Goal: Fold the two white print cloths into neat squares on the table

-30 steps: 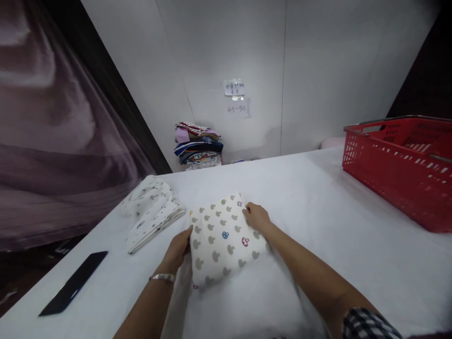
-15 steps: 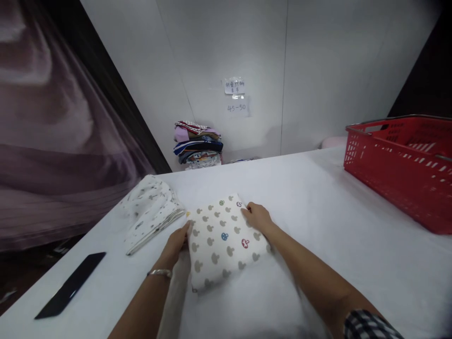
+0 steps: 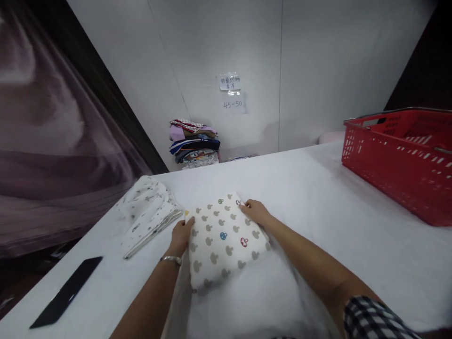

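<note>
A folded white cloth printed with mushrooms (image 3: 221, 249) lies before me, mostly grey-beige with a few coloured ones. My left hand (image 3: 181, 235) grips its left edge, thumb on top and fingers tucked out of sight below. At the upper right edge, my right hand (image 3: 254, 211) pinches the same cloth between thumb and fingers. Below the cloth spreads a plain translucent white sheet or bag (image 3: 247, 306); which of these it is I cannot tell. To the left lies a second white folded cloth with small dark prints (image 3: 150, 214), close to my left hand.
On the white table (image 3: 318, 202) a red plastic basket (image 3: 395, 169) stands at the right. A flat black strip (image 3: 67, 292) lies near the left edge. Folded clothes (image 3: 194, 143) are piled behind the table, below paper signs (image 3: 233, 103) on the wall. A pinkish curtain (image 3: 52, 141) hangs at left.
My left hand has shifted slightly up and inward on the cloth's left edge, with its thumb now over the top. The right hand stays at its edge. The view has moved slightly.
</note>
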Motion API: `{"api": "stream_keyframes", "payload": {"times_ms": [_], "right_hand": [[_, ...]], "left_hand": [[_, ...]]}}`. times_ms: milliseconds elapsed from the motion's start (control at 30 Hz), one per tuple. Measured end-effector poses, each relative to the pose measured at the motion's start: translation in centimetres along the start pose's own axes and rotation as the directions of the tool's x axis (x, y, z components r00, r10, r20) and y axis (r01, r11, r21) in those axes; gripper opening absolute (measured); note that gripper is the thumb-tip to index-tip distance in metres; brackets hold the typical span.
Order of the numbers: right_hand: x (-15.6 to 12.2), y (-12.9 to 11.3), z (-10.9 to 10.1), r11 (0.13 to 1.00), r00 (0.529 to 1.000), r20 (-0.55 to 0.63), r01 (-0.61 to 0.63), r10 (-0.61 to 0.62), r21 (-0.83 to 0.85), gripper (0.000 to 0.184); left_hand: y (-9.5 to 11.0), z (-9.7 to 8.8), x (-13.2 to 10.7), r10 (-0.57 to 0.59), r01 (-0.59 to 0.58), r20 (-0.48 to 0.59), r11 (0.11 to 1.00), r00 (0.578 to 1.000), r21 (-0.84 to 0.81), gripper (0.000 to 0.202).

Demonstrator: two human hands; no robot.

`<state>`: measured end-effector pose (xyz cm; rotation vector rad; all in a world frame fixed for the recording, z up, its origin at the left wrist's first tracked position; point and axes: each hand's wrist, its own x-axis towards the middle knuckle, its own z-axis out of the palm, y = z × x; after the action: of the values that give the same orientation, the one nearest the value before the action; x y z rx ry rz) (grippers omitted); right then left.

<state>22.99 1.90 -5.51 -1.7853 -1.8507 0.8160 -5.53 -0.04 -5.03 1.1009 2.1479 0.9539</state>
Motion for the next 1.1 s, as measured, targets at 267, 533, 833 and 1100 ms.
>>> {"api": "stream_keyframes", "payload": {"times_ms": [267,533,833,1100], "right_hand": [[-9.9,1.7,-2.8,0.981,0.983,0.112,0.129,-0.145,0.143,0.050],[-13.9,3.3,-1.9,0.972,0.990,0.082,0.093,-0.112,0.214,0.060],[-12.6,3.7,-0.7,0.935,0.992,-0.049,0.130,-0.121,0.331,0.044],[-12.6,4.3,-0.6,0.966,0.993,-0.024,0.117,-0.115,0.230,0.043]], "left_hand": [[-1.0,-3.3,-6.2,-0.175,0.272,0.346,0.927,0.922,-0.257,0.036],[-2.8,-3.5,-11.5,-0.191,0.249,0.253,0.942,0.948,-0.223,0.050],[-2.7,-3.4,-12.9,-0.036,0.070,0.198,0.983,0.980,-0.168,0.049],[-3.4,-3.1,-12.8,-0.015,0.026,0.180,0.998,0.984,-0.060,0.051]]}}
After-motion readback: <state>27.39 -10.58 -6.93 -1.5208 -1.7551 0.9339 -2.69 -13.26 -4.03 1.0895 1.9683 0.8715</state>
